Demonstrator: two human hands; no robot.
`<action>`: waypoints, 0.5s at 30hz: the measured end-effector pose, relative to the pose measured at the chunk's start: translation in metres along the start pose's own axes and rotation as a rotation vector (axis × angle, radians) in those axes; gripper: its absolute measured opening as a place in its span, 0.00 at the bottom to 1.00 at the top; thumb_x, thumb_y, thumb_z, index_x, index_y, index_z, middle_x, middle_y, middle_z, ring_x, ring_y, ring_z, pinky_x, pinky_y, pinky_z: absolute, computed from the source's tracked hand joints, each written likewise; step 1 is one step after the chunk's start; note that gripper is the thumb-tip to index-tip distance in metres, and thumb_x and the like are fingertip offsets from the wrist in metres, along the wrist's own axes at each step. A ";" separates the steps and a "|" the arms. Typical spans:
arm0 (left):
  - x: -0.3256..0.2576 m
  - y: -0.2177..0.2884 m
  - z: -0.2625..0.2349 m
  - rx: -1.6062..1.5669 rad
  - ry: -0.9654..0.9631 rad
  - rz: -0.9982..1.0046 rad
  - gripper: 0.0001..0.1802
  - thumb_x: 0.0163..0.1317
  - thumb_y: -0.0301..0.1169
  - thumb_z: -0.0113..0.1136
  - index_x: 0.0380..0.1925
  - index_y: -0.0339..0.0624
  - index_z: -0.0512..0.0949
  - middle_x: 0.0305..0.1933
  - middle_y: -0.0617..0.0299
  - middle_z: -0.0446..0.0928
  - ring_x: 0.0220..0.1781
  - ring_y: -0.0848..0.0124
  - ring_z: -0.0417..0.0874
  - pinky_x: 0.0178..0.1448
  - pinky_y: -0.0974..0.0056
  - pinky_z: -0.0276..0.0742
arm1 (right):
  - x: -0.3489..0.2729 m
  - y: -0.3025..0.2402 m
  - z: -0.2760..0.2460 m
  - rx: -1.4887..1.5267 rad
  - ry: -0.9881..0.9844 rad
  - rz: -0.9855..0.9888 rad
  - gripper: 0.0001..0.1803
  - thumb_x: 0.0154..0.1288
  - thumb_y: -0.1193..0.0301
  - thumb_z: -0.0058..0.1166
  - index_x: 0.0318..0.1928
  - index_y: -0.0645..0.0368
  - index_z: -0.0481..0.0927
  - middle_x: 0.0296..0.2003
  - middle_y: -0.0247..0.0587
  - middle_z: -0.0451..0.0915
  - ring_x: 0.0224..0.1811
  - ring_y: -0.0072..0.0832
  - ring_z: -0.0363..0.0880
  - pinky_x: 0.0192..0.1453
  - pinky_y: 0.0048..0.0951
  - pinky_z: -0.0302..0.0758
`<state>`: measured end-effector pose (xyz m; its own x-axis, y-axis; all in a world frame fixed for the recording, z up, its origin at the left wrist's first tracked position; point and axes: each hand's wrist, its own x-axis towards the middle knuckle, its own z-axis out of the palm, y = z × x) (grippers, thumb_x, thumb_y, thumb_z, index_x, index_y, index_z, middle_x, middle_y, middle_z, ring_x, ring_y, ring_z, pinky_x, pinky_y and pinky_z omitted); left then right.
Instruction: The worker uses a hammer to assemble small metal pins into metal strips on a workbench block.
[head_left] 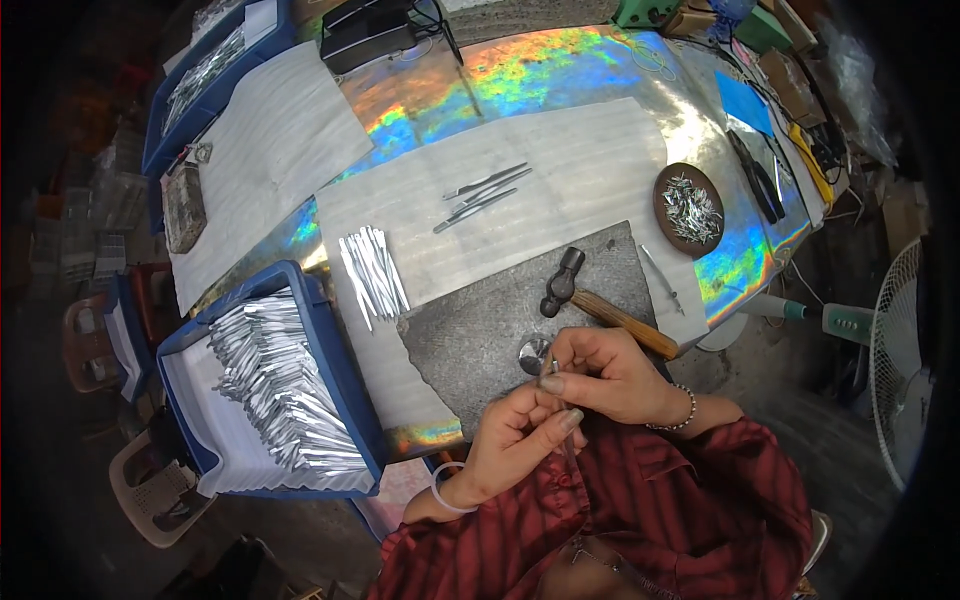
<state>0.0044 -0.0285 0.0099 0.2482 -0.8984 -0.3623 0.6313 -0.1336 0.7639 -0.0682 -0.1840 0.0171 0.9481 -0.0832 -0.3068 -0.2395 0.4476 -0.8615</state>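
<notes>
Near the front edge of the work surface, my left hand [522, 432] is closed around a slim metal pair of tweezers [571, 447], which points down toward my shirt. My right hand [612, 378] pinches at the upper end of the same piece; whether a small part sits between its fingertips is hidden. Just beyond my fingers, a round shiny metal disc [534, 353] rests on a dark grey slab [465, 335]. A hammer [612, 318] with a wooden handle lies across that slab, its head pointing away from me.
To the left, a blue bin [335, 385] holds many slim metal pieces. Beside it lies a bundle of tweezers [372, 278], with several more tweezers [484, 196] farther back. A brown bowl [661, 205] of tiny metal pins, pliers [757, 178] and a fan [898, 360] are at right.
</notes>
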 end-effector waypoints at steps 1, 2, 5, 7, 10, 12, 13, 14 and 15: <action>0.000 -0.001 0.000 0.021 0.011 0.023 0.03 0.62 0.23 0.51 0.33 0.36 0.68 0.24 0.64 0.76 0.25 0.81 0.75 0.30 0.76 0.70 | 0.000 0.000 0.001 -0.007 -0.012 -0.019 0.07 0.63 0.74 0.49 0.30 0.61 0.66 0.25 0.27 0.70 0.28 0.08 0.66 0.28 0.13 0.65; -0.001 0.000 0.000 0.018 0.012 0.024 0.03 0.62 0.23 0.51 0.33 0.36 0.68 0.24 0.64 0.76 0.25 0.81 0.75 0.30 0.76 0.70 | 0.000 0.000 0.001 -0.008 -0.012 -0.016 0.07 0.63 0.74 0.49 0.30 0.61 0.66 0.25 0.27 0.70 0.28 0.08 0.66 0.28 0.13 0.65; -0.001 0.001 0.002 0.024 0.039 0.032 0.04 0.61 0.22 0.52 0.30 0.37 0.68 0.22 0.65 0.76 0.24 0.84 0.73 0.28 0.77 0.68 | 0.000 0.000 0.001 0.049 -0.036 -0.011 0.07 0.64 0.74 0.48 0.30 0.61 0.67 0.28 0.28 0.70 0.30 0.09 0.65 0.31 0.14 0.65; -0.001 0.000 0.001 0.067 0.030 0.053 0.04 0.60 0.22 0.53 0.30 0.37 0.68 0.22 0.66 0.75 0.23 0.85 0.72 0.26 0.78 0.66 | 0.000 0.001 0.000 0.054 -0.055 0.000 0.06 0.64 0.75 0.47 0.30 0.61 0.66 0.29 0.30 0.70 0.31 0.10 0.66 0.32 0.14 0.66; -0.002 0.001 0.001 0.059 0.026 0.020 0.03 0.60 0.22 0.53 0.31 0.37 0.69 0.22 0.67 0.75 0.23 0.85 0.72 0.26 0.78 0.66 | 0.000 0.000 0.001 0.109 -0.049 0.003 0.07 0.65 0.75 0.47 0.30 0.61 0.66 0.30 0.31 0.71 0.31 0.11 0.67 0.33 0.15 0.66; -0.001 0.005 0.003 0.040 0.032 0.003 0.03 0.60 0.22 0.53 0.32 0.36 0.69 0.22 0.67 0.75 0.23 0.85 0.71 0.26 0.78 0.65 | 0.000 -0.001 0.001 0.106 -0.046 0.018 0.07 0.65 0.75 0.46 0.30 0.61 0.66 0.30 0.31 0.71 0.32 0.11 0.67 0.33 0.15 0.66; -0.001 0.006 0.003 0.025 0.038 -0.015 0.03 0.61 0.22 0.53 0.33 0.36 0.70 0.22 0.67 0.75 0.23 0.85 0.71 0.26 0.78 0.65 | 0.000 -0.002 0.001 0.105 -0.044 0.030 0.07 0.65 0.75 0.46 0.30 0.61 0.66 0.30 0.31 0.71 0.32 0.11 0.67 0.33 0.15 0.66; 0.000 0.006 0.003 0.024 0.039 -0.015 0.03 0.61 0.22 0.53 0.33 0.36 0.70 0.22 0.67 0.75 0.23 0.85 0.71 0.26 0.78 0.65 | 0.000 -0.002 0.001 0.105 -0.044 0.031 0.07 0.65 0.75 0.46 0.30 0.61 0.66 0.30 0.31 0.71 0.32 0.11 0.67 0.33 0.15 0.66; 0.000 0.005 0.003 0.014 0.038 -0.006 0.03 0.61 0.22 0.53 0.33 0.35 0.70 0.22 0.67 0.75 0.23 0.85 0.71 0.26 0.78 0.65 | 0.000 -0.002 0.000 0.107 -0.046 0.039 0.07 0.65 0.75 0.46 0.30 0.61 0.66 0.30 0.32 0.71 0.32 0.11 0.67 0.33 0.15 0.66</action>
<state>0.0050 -0.0302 0.0154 0.2726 -0.8811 -0.3865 0.6226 -0.1448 0.7690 -0.0674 -0.1846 0.0190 0.9478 -0.0240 -0.3179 -0.2548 0.5421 -0.8008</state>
